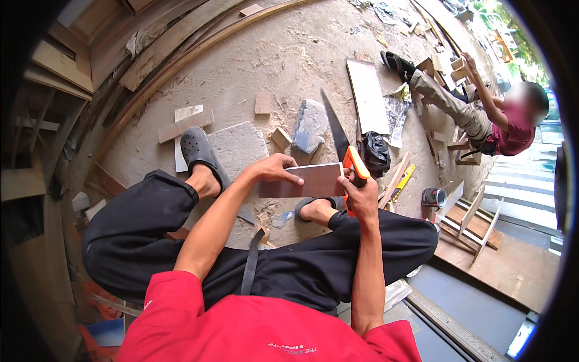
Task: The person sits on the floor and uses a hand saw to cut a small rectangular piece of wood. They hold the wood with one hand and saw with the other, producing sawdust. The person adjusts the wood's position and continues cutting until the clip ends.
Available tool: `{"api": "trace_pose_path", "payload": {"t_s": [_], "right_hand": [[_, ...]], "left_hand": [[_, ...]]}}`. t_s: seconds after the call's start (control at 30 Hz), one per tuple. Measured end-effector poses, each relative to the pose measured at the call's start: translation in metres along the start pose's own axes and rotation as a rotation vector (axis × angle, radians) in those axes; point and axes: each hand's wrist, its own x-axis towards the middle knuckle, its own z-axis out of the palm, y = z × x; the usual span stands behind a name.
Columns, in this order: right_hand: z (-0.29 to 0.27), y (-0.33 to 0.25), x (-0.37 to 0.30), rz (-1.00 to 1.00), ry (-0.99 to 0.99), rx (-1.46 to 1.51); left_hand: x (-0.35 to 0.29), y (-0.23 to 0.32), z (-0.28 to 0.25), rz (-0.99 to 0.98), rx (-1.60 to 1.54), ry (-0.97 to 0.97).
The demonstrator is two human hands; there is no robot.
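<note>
A flat brown wooden board (295, 189) is held up above the floor between my knees. My left hand (274, 169) grips its upper left edge, thumb on the near face and fingers behind. At the board's right end, my right hand (363, 198) is wrapped round the orange and black handle (357, 166) of a handsaw. The right thumb and fingertips also touch that end of the board. From the handle the dark saw blade (335, 125) points up and away to the left, apart from the board.
Beyond the board lie a grey stone block (309, 130), a small wood block (281, 139) and a pale plank (365, 96). To the right are a black plastic bag (375, 154), a yellow tool (404, 181) and a tin can (433, 197). Another person (482, 114) sits at far right.
</note>
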Motion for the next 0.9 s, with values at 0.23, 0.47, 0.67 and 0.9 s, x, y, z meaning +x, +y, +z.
{"api": "trace_pose_path", "payload": {"t_s": [0.23, 0.47, 0.67, 0.9], "right_hand": [[-0.012, 0.018, -0.005, -0.054, 0.248, 0.085], [0.011, 0.068, 0.000, 0.088, 0.374, 0.252], [0.059, 0.105, -0.004, 0.107, 0.279, 0.208], [0.075, 0.106, -0.008, -0.028, 0.242, -0.040]], "left_hand": [[0.025, -0.089, -0.004, -0.160, -0.311, 0.914], [0.018, -0.087, 0.025, -0.349, -1.093, 0.674], [0.041, -0.066, 0.057, -0.099, -1.168, 0.578], [0.051, -0.080, 0.023, -0.053, -1.057, 0.957]]}}
